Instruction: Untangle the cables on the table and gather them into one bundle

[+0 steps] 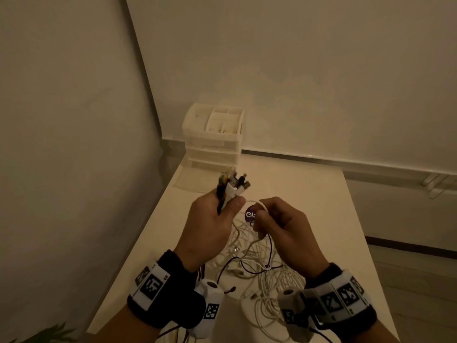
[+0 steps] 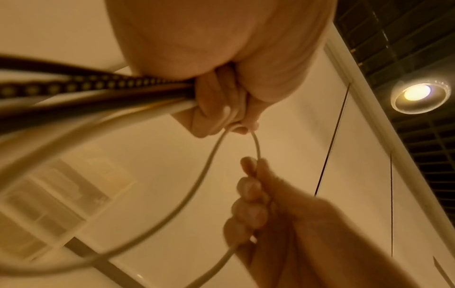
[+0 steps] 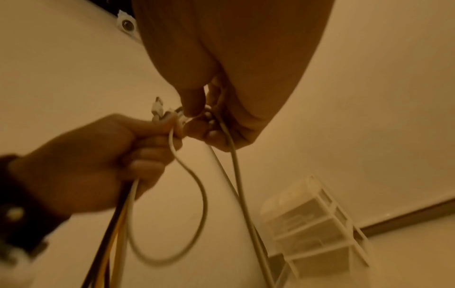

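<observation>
Left hand (image 1: 210, 219): raised above the table, back toward the head camera, fingers curled tight round a bunch of cable ends.
Cable ends (image 1: 60, 180): plugs fan out upward past the left thumb; white, black and yellow leads trail below the fist.
Right hand (image 1: 279, 224): raised just beside the left, thumb and fingers pinching one white cable.
White cable (image 1: 254, 202): arcs from the left fist to the right fingertips, then drops in a loop.
Loose cables (image 1: 252, 263): tangled pile, mostly white with one dark red lead, lying on the table beneath both hands.
Table (image 1: 309, 199): pale top, set in a room corner.
Drawer organiser (image 1: 212, 137): white, at the table's far left corner.
Wrists: black bands with printed markers on both.
</observation>
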